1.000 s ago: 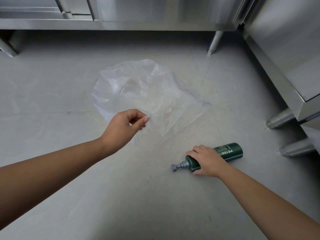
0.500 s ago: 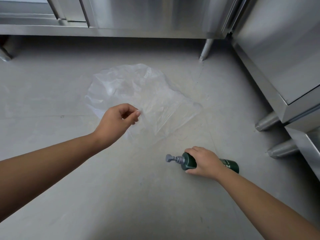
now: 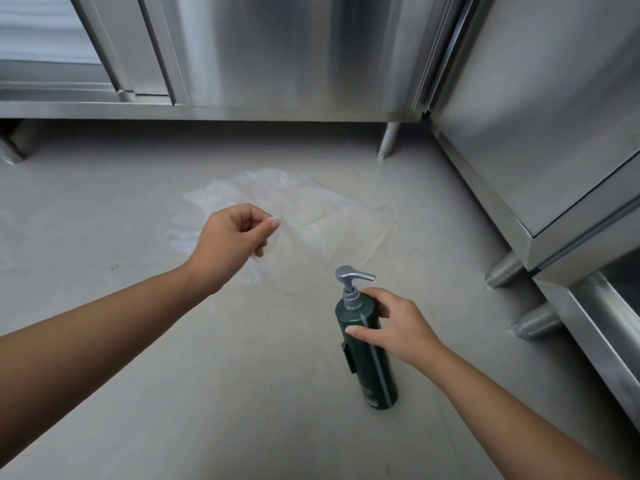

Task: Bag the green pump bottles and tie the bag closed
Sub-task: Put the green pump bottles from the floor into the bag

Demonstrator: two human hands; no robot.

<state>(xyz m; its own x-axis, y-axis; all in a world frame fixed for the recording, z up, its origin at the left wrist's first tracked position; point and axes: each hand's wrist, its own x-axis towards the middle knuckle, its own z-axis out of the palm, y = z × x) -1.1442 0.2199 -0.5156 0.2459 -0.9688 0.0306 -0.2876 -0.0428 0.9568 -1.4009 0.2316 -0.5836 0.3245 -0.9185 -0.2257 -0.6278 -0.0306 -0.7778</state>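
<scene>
Head view: the left hand (image 3: 232, 237) pinches the near edge of a clear plastic bag (image 3: 311, 209), its grip clamped on the film between thumb and forefinger. The bag lies crumpled on the grey floor (image 3: 156, 375) before the steel cabinets (image 3: 277, 57). The right hand (image 3: 398, 327), grip closed round the green pump bottle (image 3: 367, 372), holds it upright near the bag.

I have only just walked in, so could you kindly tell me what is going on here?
A person is bagging a green pump bottle. The left hand pinches the edge of a clear plastic bag that lies on the grey floor. The right hand grips the bottle near its shoulder, silver pump uppermost, on the near side of the bag. The bottle is not yet inside, and the bag is untied.
</scene>
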